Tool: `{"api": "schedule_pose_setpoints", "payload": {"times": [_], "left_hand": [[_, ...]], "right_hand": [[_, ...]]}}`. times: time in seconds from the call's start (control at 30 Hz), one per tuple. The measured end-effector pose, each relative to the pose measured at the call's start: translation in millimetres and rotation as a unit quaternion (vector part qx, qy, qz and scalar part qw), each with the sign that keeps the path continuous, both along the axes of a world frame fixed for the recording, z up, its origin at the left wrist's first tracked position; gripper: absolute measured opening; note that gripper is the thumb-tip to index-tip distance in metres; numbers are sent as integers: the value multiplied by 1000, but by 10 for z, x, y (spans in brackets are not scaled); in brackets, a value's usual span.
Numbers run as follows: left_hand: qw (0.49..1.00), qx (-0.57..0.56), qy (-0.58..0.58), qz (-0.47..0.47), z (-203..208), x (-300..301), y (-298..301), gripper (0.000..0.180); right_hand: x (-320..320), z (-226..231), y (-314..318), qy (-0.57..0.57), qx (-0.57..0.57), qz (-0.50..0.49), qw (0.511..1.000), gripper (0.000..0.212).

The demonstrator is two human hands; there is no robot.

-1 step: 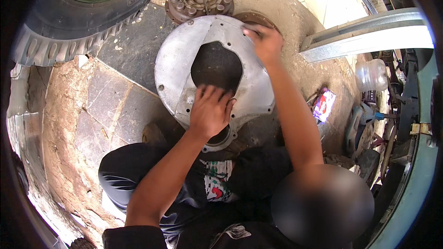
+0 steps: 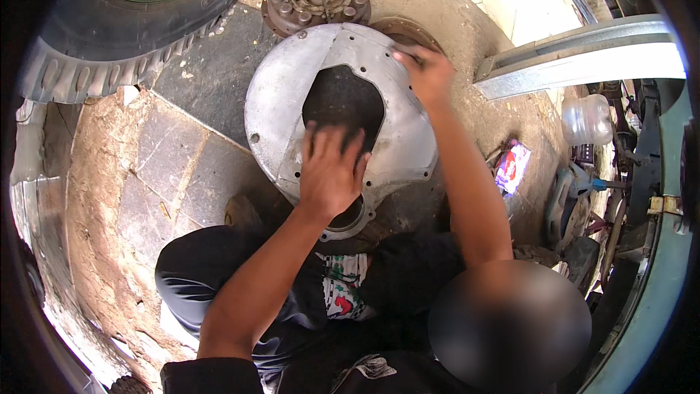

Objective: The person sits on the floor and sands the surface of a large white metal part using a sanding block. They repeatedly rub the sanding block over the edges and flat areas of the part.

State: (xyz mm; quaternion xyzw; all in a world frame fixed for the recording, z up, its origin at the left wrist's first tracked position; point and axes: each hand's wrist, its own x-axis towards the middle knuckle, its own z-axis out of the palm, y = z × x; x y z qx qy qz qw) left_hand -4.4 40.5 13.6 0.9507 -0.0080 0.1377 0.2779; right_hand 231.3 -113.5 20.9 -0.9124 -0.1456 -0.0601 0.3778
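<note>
A grey cast-metal bell housing lies in front of my lap, with a large opening in its middle and bolt holes round its edge. My left hand rests on its near part, fingers spread and reaching over the lower edge of the opening. At the housing's far right rim is my right hand, slightly blurred, its fingers bent in against the metal. A dark patch shows between those fingers; whether it is a small thing or shadow I cannot make out. Under my left wrist, a smaller round opening is partly covered.
Beyond the housing sit a rusty clutch pressure plate and a brown disc. A large tyre stands far left. To the right are a metal channel, a clear plastic jar and a purple packet.
My right hand has shifted slightly right and nearer along the rim. The fingers of my left hand have lifted and straightened a little. The housing has barely moved.
</note>
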Motion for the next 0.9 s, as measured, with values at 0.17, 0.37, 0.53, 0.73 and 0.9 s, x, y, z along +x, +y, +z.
{"api": "schedule_pose_setpoints", "payload": {"times": [0.17, 0.37, 0.53, 0.73, 0.9], "left_hand": [[991, 28, 14, 131, -38, 96, -68, 76], [988, 49, 80, 119, -62, 164, -94, 77], [988, 5, 79, 136, -20, 142, 184, 67], [986, 48, 53, 148, -60, 217, 186, 56], [985, 81, 43, 143, -76, 206, 220, 52]], "right_hand": [[-77, 62, -270, -26, -57, 0, 998, 25], [302, -22, 608, -143, -77, 50, 985, 28], [254, 18, 467, -21, -71, 71, 995, 30], [389, -57, 197, -37, -28, 88, 995, 29], [388, -29, 907, -116, -111, 86, 983, 30]]}}
